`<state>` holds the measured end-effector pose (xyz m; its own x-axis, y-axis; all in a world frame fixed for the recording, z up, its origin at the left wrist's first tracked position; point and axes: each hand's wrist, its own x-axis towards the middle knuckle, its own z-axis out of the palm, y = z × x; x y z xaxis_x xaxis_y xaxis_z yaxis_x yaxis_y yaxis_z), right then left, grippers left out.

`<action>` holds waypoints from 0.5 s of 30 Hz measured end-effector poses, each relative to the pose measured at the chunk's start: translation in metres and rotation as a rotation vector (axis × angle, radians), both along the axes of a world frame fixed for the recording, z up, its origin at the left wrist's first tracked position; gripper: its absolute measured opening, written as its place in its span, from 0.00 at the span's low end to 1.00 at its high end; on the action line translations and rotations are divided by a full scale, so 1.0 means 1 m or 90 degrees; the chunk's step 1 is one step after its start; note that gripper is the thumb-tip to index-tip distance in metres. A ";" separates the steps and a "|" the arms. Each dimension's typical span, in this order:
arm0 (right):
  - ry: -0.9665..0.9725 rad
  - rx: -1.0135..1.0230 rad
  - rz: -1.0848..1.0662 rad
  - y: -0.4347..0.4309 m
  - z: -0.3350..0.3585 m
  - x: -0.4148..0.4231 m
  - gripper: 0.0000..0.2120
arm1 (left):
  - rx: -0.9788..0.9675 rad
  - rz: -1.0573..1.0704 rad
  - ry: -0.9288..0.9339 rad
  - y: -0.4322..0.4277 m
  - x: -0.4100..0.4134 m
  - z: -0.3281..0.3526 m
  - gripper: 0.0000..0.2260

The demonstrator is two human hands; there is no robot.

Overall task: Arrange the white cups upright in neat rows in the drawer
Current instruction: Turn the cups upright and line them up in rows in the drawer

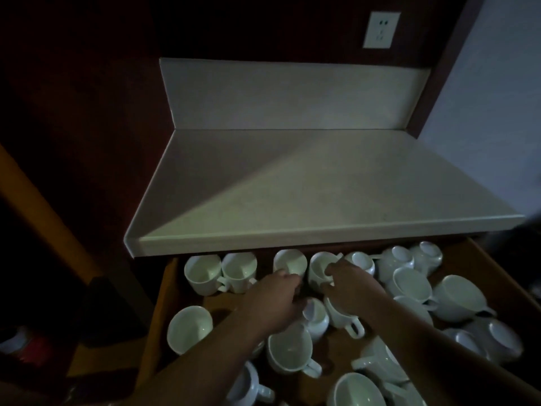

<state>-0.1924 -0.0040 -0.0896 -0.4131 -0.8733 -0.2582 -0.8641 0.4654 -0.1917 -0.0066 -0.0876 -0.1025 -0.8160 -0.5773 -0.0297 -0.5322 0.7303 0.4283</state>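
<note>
An open wooden drawer (159,315) holds several white cups. Along its back edge, two cups (202,273) (238,269) stand upright at the left. My left hand (272,297) grips a third upright cup (289,260) next to them. My right hand (351,285) holds a fourth cup (319,266) by its rim, right beside the third. More cups lie jumbled and tipped at the right (456,297) and front (288,351). One cup (188,328) sits alone at the left.
A pale countertop (307,200) overhangs the back of the drawer, hiding the tops of the back cups. A wall socket (381,29) sits above it. Dark cabinetry rises at the left. The scene is dim.
</note>
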 end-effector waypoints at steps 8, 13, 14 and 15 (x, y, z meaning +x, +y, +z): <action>0.010 0.016 0.062 -0.002 -0.012 -0.015 0.16 | -0.079 0.046 -0.072 0.043 -0.022 -0.021 0.30; 0.022 0.013 0.089 0.000 -0.011 -0.019 0.13 | -0.103 0.079 -0.055 0.058 -0.029 -0.025 0.28; 0.019 0.013 0.093 0.000 -0.011 -0.021 0.13 | -0.115 0.080 -0.055 0.060 -0.030 -0.025 0.28; 0.013 0.018 0.099 0.001 -0.011 -0.021 0.14 | -0.130 0.079 -0.058 0.060 -0.031 -0.024 0.29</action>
<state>-0.2139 -0.0033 -0.1001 -0.2783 -0.9197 -0.2771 -0.9299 0.3302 -0.1620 -0.0372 -0.0272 -0.1268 -0.7379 -0.6743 0.0279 -0.6526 0.7235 0.2252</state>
